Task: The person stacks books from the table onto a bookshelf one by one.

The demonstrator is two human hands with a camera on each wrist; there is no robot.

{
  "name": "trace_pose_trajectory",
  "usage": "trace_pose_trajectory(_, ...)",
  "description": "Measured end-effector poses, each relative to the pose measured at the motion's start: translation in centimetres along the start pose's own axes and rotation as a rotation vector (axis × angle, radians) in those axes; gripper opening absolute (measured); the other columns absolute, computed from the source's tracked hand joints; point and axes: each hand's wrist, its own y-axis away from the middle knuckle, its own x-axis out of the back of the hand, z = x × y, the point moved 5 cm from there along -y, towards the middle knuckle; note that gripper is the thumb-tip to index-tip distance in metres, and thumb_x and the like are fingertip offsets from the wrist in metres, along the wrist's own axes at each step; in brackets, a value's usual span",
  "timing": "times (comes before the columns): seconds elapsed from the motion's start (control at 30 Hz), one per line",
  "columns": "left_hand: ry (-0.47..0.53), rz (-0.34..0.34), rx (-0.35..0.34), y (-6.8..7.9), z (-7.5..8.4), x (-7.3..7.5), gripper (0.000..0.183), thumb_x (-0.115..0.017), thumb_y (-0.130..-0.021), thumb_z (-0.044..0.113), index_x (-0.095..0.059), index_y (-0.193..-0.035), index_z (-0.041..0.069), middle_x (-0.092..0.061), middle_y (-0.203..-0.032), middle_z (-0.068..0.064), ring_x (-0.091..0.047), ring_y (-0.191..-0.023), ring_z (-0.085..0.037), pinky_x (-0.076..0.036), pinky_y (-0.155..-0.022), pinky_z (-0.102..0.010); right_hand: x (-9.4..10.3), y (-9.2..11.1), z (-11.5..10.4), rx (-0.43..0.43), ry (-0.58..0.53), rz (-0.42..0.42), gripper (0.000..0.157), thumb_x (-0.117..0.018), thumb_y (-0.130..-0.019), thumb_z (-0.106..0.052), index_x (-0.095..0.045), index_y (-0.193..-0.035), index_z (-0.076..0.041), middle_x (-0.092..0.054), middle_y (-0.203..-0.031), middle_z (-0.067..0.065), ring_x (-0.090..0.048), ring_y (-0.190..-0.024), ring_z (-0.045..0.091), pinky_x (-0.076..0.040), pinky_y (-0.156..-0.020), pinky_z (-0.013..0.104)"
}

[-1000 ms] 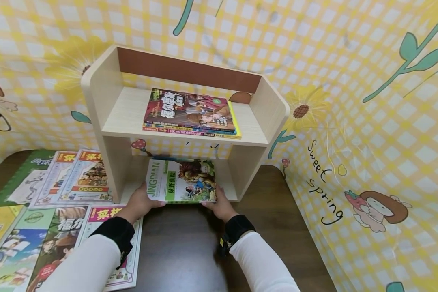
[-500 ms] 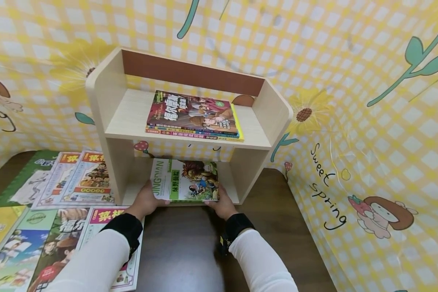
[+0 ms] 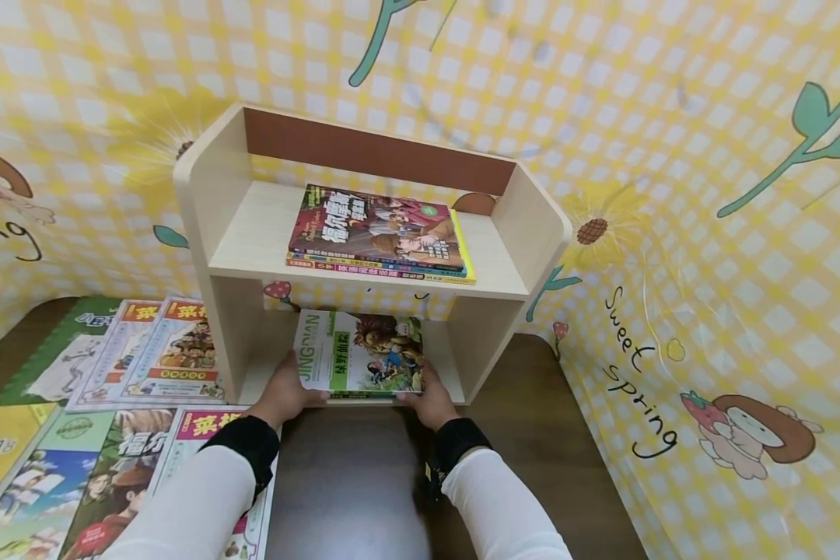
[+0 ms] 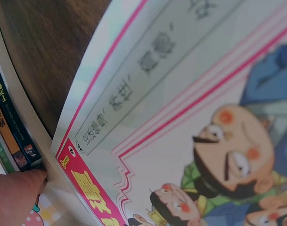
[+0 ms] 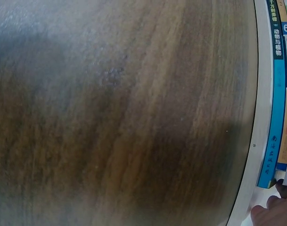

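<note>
On the lower shelf of a pale wooden bookcase [image 3: 493, 334] lies a flat stack of books. Its top book [image 3: 360, 354] has a white and green cover with a lion picture. My left hand [image 3: 285, 391] grips the stack's left end, thumb along the front. My right hand [image 3: 430, 395] holds the right end the same way. The wrist views show more spines beneath, among them a dark blue spine [image 4: 12, 125] and a bright blue spine [image 5: 276, 117] at the bottom. My left thumb [image 4: 18, 195] presses against the spines; curled right fingers [image 5: 274, 211] sit at the stack's corner.
Another stack of books [image 3: 381, 229] lies on the upper shelf. Several magazines and books, including a pink-titled magazine [image 3: 196, 428], cover the left of the dark wooden table [image 3: 353, 482], partly under my left forearm. Yellow checked cloth [image 3: 672, 155] hangs behind and to the right.
Both hands keep hold of the stack, which has shifted slightly deeper onto the lower shelf. The blue edge seen behind the top book has gone from sight. The head view has tilted up a little.
</note>
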Motion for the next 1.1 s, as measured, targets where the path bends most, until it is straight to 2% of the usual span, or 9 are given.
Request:
trace_pose_trajectory(0.23,-0.029,-0.006,0.023,0.0,-0.4,0.0,0.088,-0.079,-0.075,0.001,-0.025,-0.144,-0.009,-0.039,-0.139,-0.032,-0.043,-0.123,-0.044,-0.028,-0.109,-0.057,-0.5,0.0,0.4,-0.009,0.002,-0.005,0.082,-0.067,-0.092,-0.02,-0.016,-0.153,0.002,-0.024,-0.155,0.024,-0.025,-0.142,0.038,-0.028,-0.112,0.05)
trace_pose_trajectory(0.37,-0.043,-0.005,0.069,-0.3,-0.8,0.0,0.092,-0.079,-0.078,0.003,-0.019,-0.147,-0.007,-0.037,-0.141,-0.031,-0.042,-0.125,-0.043,-0.027,-0.11,-0.056,-0.6,-0.4,0.7,0.015,0.019,-0.005,0.082,-0.066,-0.093,-0.022,-0.015,-0.154,-0.002,-0.025,-0.155,0.022,-0.027,-0.141,0.037,-0.029,-0.112,0.05)
trace_pose_trajectory(0.6,-0.011,-0.012,0.067,-0.7,-0.9,-0.3,0.092,-0.078,-0.077,0.001,-0.019,-0.148,-0.004,-0.036,-0.142,-0.029,-0.043,-0.125,-0.041,-0.028,-0.111,-0.054,-0.4,-0.6,0.8,-0.007,0.042,-0.006,0.083,-0.066,-0.093,-0.023,-0.015,-0.154,-0.002,-0.024,-0.156,0.022,-0.025,-0.142,0.036,-0.029,-0.112,0.049)
trace_pose_trajectory(0.77,-0.022,-0.005,0.096,-0.1,-1.2,-0.1,0.093,-0.078,-0.078,0.002,-0.017,-0.148,-0.005,-0.036,-0.141,-0.029,-0.043,-0.124,-0.041,-0.028,-0.11,-0.054,-0.7,0.0,0.3,-0.001,0.043,-0.016,0.082,-0.067,-0.092,-0.023,-0.016,-0.153,-0.001,-0.024,-0.156,0.022,-0.025,-0.142,0.036,-0.028,-0.113,0.048)
trace_pose_trajectory(0.93,-0.076,0.018,0.06,0.6,-1.1,0.5,0.089,-0.079,-0.078,0.005,-0.022,-0.145,-0.007,-0.036,-0.14,-0.03,-0.041,-0.126,-0.043,-0.027,-0.111,-0.057,-0.7,0.3,-0.1,0.061,0.013,0.006,0.081,-0.069,-0.09,-0.02,-0.02,-0.151,0.002,-0.028,-0.153,0.024,-0.029,-0.14,0.037,-0.029,-0.112,0.048)
trace_pose_trajectory(1.03,-0.189,0.026,0.054,1.7,-1.0,1.3,0.087,-0.078,-0.08,0.009,-0.023,-0.145,-0.01,-0.032,-0.142,-0.033,-0.035,-0.13,-0.047,-0.026,-0.11,-0.058,-0.3,0.8,-0.4,0.078,-0.018,0.031,0.082,-0.071,-0.089,-0.017,-0.022,-0.151,0.002,-0.029,-0.152,0.025,-0.03,-0.139,0.038,-0.03,-0.111,0.05)
trace_pose_trajectory(1.1,-0.272,0.02,0.077,2.9,-1.0,2.1,0.089,-0.077,-0.081,0.011,-0.019,-0.145,-0.014,-0.026,-0.144,-0.038,-0.029,-0.132,-0.051,-0.025,-0.109,-0.06,0.0,1.6,-0.7,0.053,-0.024,0.041,0.082,-0.07,-0.09,-0.018,-0.019,-0.151,0.003,-0.025,-0.154,0.025,-0.026,-0.141,0.039,-0.028,-0.112,0.05)
